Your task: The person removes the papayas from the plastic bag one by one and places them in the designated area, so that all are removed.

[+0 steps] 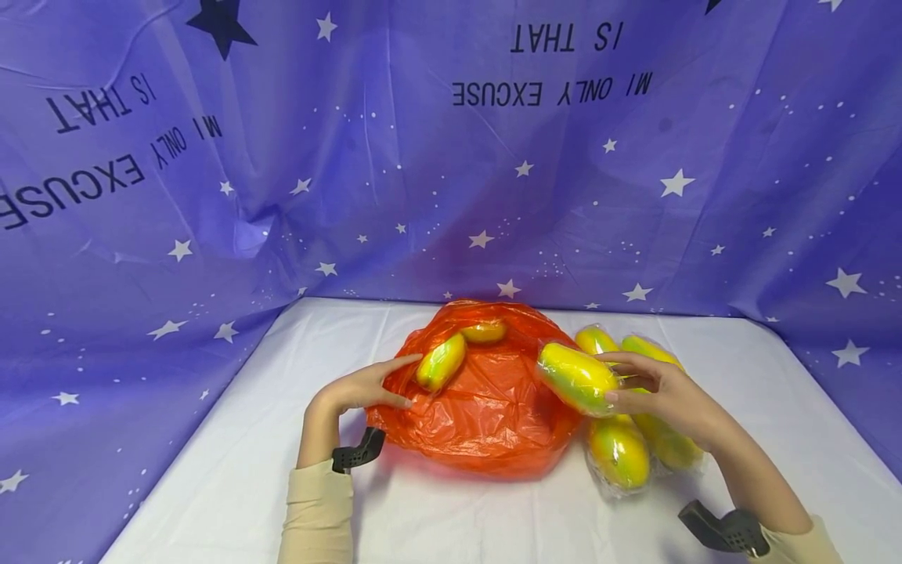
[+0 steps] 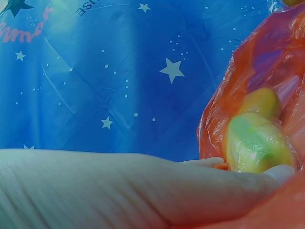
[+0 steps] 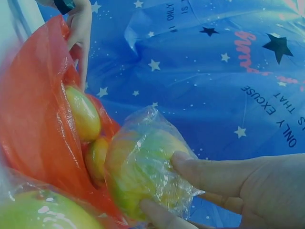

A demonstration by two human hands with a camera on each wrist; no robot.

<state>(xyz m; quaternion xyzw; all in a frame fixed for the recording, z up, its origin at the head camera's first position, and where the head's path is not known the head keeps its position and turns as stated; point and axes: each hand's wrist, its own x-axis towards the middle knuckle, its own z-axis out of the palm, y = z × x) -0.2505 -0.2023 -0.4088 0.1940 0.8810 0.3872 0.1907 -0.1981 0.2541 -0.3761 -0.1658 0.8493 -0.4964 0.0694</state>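
Observation:
A red plastic bag (image 1: 486, 415) lies with its mouth open on the white table. Inside it are two yellow-green mangoes, one nearer (image 1: 441, 363) and one farther back (image 1: 484, 332). My left hand (image 1: 362, 385) holds the bag's left rim between thumb and fingers; some fingers are hidden behind the bag in the left wrist view. At the right side of the bag's mouth, my right hand (image 1: 662, 392) grips a mango in clear film (image 1: 578, 377) by its right end. That wrapped mango (image 3: 147, 167) fills the middle of the right wrist view.
Several more film-wrapped mangoes (image 1: 620, 454) lie in a group to the right of the bag, partly under my right hand. The white tabletop (image 1: 232, 470) ends at a purple curtain (image 1: 564, 235) with stars, which hangs behind and along the sides.

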